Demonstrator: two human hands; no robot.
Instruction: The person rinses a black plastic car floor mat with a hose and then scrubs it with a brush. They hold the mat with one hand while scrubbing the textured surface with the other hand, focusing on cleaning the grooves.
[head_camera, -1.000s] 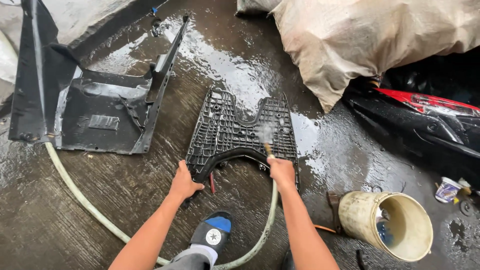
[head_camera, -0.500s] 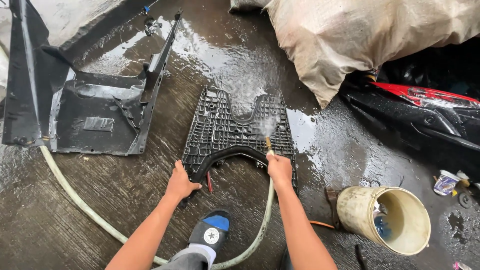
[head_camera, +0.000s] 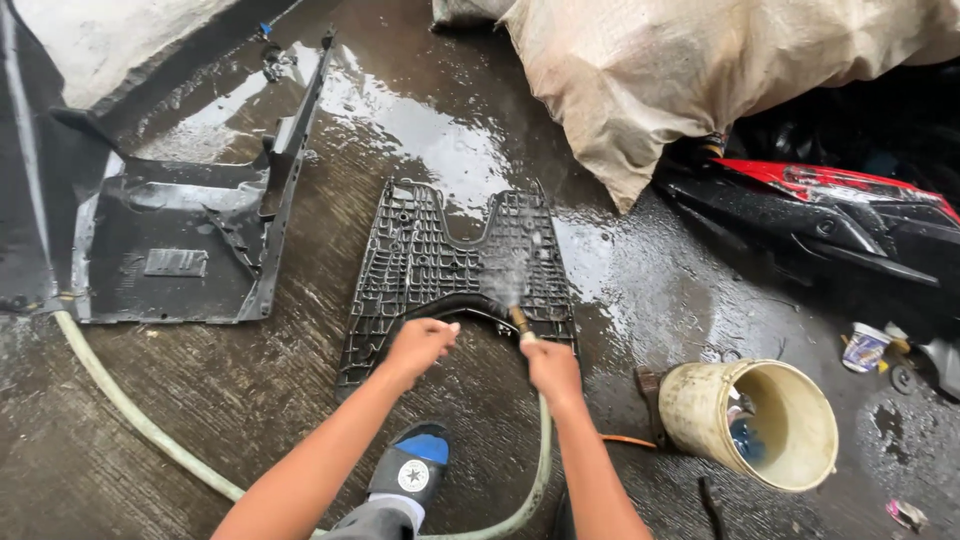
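**Hose sprayed on a black floor panel**

Nearest is a blue-and-black shoe (head_camera: 412, 470) on the wet concrete floor (head_camera: 200, 400), between the two forearms. The right hand (head_camera: 552, 368) is closed around the end of a pale hose (head_camera: 540, 450), whose brass nozzle (head_camera: 519, 320) sticks out just beyond the fist and throws a spray onto the panel. The hose runs back under the right arm, curves near the shoe and goes off left across the floor. The left hand (head_camera: 420, 343) is curled over the near edge of the ribbed black panel (head_camera: 440, 255), at the arched cut-out; how tightly it grips I cannot tell. The panel lies flat on the floor, just beyond both hands, with the nozzle over its near right part.

To the right, near the right arm, a dirty cream bucket (head_camera: 760, 420) lies on its side. Left and farther off rests a larger black fairing (head_camera: 170, 240). At far right are a red-and-black scooter body (head_camera: 830, 210) and a tan tarp (head_camera: 700, 80).
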